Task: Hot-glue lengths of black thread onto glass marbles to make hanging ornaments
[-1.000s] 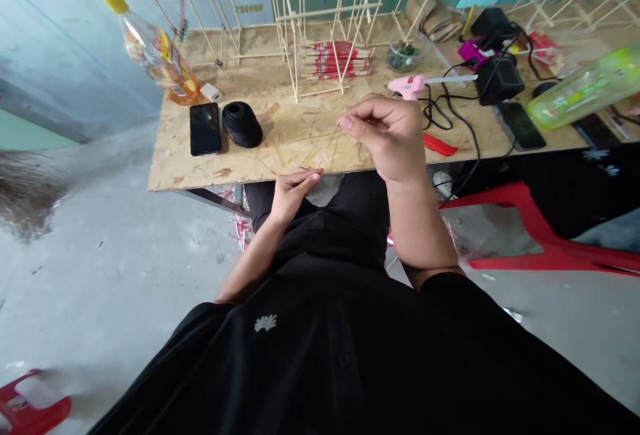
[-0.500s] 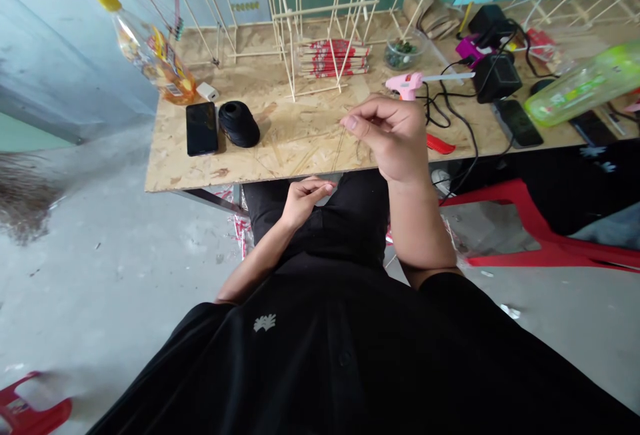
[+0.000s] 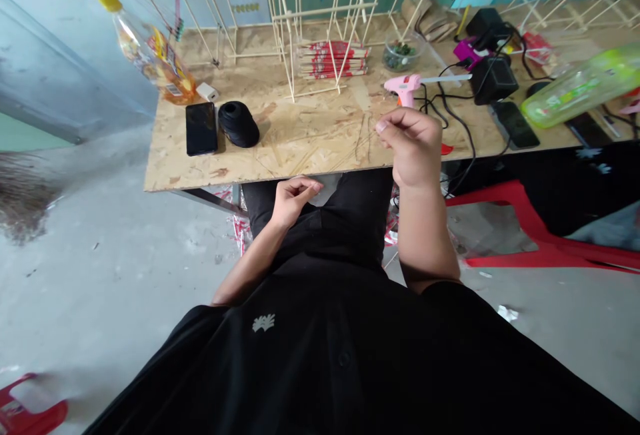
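My right hand point(image 3: 413, 145) is raised over the table's front edge, thumb and forefinger pinched. Whatever sits in that pinch is too fine to make out. Thin dark strands point(image 3: 364, 138) show beside its fingertips, against the board; whether they hang from the fingers or lie on the wood I cannot tell. Lower down, above my lap, my left hand point(image 3: 295, 200) also has its thumb and forefinger pressed together, with any held thing too small to see. A pink glue gun point(image 3: 404, 86) lies just beyond my right hand, and a red-handled tool point(image 3: 447, 149) is partly hidden behind it.
On the chipboard table point(image 3: 200, 174) are a phone point(image 3: 201, 128), a black rounded object point(image 3: 239, 124), a bottle point(image 3: 155, 55), red-wrapped chopstick packs point(image 3: 333, 60) and a stick frame point(image 3: 325, 12). Black adapters and cables point(image 3: 494, 78) lie right. A red chair point(image 3: 525, 222) stands beside me.
My right hand has moved right and slightly down, away from my left hand. The left has shifted a little left. Both pinches stay closed.
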`<state>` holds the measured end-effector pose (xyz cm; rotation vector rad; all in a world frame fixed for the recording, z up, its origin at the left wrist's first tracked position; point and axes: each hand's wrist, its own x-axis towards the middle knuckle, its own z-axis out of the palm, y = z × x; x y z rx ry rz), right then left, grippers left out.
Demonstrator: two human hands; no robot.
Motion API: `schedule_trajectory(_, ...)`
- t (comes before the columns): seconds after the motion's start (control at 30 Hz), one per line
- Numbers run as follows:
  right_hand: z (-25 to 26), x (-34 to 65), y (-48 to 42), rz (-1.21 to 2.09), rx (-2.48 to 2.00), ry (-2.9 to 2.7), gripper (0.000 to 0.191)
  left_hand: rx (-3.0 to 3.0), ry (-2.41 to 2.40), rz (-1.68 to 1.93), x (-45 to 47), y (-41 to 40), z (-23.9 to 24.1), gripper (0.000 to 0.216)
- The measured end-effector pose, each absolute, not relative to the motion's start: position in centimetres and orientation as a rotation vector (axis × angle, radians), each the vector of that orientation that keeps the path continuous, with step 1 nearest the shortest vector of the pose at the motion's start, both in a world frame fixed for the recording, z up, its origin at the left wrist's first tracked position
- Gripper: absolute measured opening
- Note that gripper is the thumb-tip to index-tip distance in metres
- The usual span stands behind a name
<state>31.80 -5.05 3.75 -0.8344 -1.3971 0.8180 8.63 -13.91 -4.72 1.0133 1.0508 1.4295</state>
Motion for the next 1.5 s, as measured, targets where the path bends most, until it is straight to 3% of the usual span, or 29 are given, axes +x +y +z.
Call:
schedule_trajectory(0.37, 2.1, 30.3, -5.9, 1.081, -0.822, -1.035, 0.041, 0.959, 1.08, 1.486, 8.6, -13.8, -4.5, 0.04)
schedule_trajectory(0.93, 0.3, 28.1, -6.9, 1.307, -0.654, -0.393, 0.015, 0.993, 1.111, 1.544, 8.0, -13.5, -5.2, 0.026)
schedule_trajectory(1.13, -0.5, 27.8, -7.0, 1.324, -0.667, -0.262, 0.014, 1.032, 1.132, 1.548, 7.6, -13.6, -4.9, 0.025)
schedule_trajectory(1.37, -2.4, 28.9, -6.6, 1.214, -0.811, -0.513, 0.036, 1.124, 1.22, 1.51, 6.4, -13.7, -3.4, 0.016)
schedule_trajectory(1.5, -1.6, 29.6, -7.4, 0.985, -0.903, -0.707, 0.039, 1.44, 1.266, 1.402, 4.4, -13.4, -1.0, 0.01)
